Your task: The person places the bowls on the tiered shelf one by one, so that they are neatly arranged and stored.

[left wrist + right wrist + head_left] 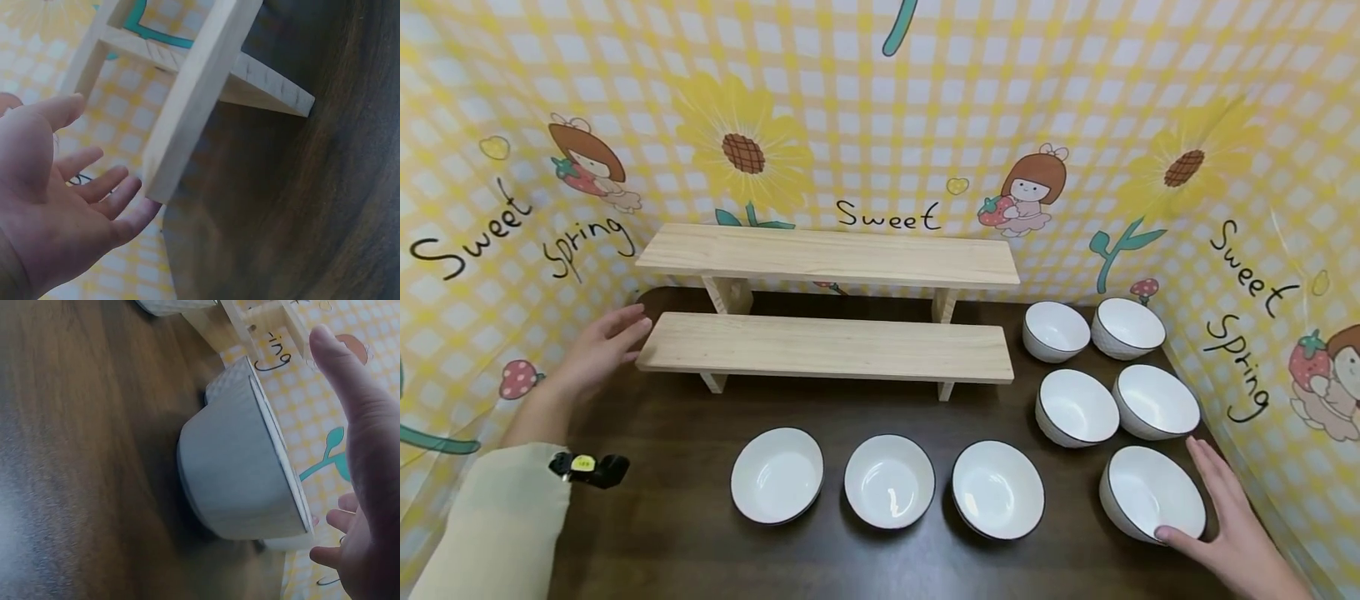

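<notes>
A two-tier wooden stand has an upper board [827, 256] and a lower board [827, 347]. My left hand [597, 350] is beside the lower board's left end, fingers spread and slightly bent, holding nothing. In the left wrist view its little finger is close to the board's end; contact is unclear. At the front right, my right hand [1234, 525] hovers by a white bowl [1150, 492] with a dark rim. Its thumb overlaps the near rim in the head view. The right wrist view shows spread fingers beyond the bowl, not curled round it.
Three white bowls stand in a row before the stand: left [777, 475], middle [890, 482] and right [997, 490]. Several more bowls [1077, 406] are grouped upright behind the front right one. A yellow checked cloth [880, 117] surrounds the dark wooden table [662, 517].
</notes>
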`<control>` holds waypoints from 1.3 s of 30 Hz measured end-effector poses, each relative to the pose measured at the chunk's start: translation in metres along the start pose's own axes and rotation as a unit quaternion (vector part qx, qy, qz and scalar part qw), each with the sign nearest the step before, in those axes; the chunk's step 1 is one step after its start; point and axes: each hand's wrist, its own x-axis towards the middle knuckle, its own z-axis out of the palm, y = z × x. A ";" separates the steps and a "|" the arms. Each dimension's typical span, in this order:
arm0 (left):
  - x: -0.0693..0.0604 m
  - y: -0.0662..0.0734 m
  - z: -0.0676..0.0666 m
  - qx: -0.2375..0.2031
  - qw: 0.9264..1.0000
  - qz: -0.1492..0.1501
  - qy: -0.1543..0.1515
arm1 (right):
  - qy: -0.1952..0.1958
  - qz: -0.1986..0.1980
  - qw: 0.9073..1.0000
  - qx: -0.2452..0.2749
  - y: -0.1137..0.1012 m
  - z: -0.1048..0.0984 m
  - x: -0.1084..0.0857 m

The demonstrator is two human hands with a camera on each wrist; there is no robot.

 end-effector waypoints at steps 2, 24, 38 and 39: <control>0.004 -0.007 0.000 -0.001 1.000 0.005 0.007 | -0.002 0.004 1.000 0.005 0.004 0.001 -0.002; 0.014 -0.041 0.008 0.012 0.999 -0.038 0.026 | 0.009 -0.031 0.999 0.038 0.021 0.022 -0.006; 0.017 -0.043 0.006 0.004 0.998 -0.051 0.021 | 0.026 0.001 1.000 0.003 0.022 0.027 -0.006; 0.017 -0.043 0.006 -0.001 0.999 -0.051 0.018 | 0.026 0.003 1.000 -0.003 0.022 0.028 -0.006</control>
